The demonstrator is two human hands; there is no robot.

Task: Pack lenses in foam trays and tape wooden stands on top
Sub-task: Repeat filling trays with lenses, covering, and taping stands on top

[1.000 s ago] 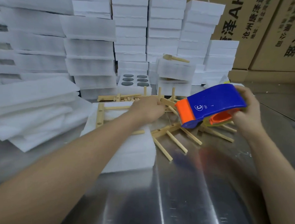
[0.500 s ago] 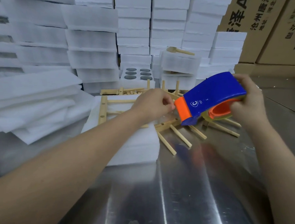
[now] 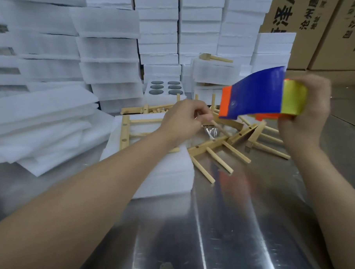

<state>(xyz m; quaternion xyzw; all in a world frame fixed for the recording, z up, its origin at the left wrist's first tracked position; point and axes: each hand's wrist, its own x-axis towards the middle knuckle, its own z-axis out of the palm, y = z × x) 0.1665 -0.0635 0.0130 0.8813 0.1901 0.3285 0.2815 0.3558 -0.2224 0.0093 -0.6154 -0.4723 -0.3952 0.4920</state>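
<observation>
My right hand grips a blue and orange tape dispenser with a yellow roll, held in the air over the table. My left hand pinches the loose end of clear tape just under the dispenser's orange mouth. Below my left hand lies a closed white foam tray with a wooden stand on top. Several more wooden stands lie loose to its right. An open foam tray with dark lenses in its holes sits behind.
Tall stacks of white foam trays fill the back and left. Loose foam sheets are piled at the left. Cardboard boxes stand at the back right. A wooden mallet rests on a foam stack. The table is shiny metal.
My right hand has raised and turned the dispenser to the right, away from my left hand. A short length of clear tape now stretches out between them.
</observation>
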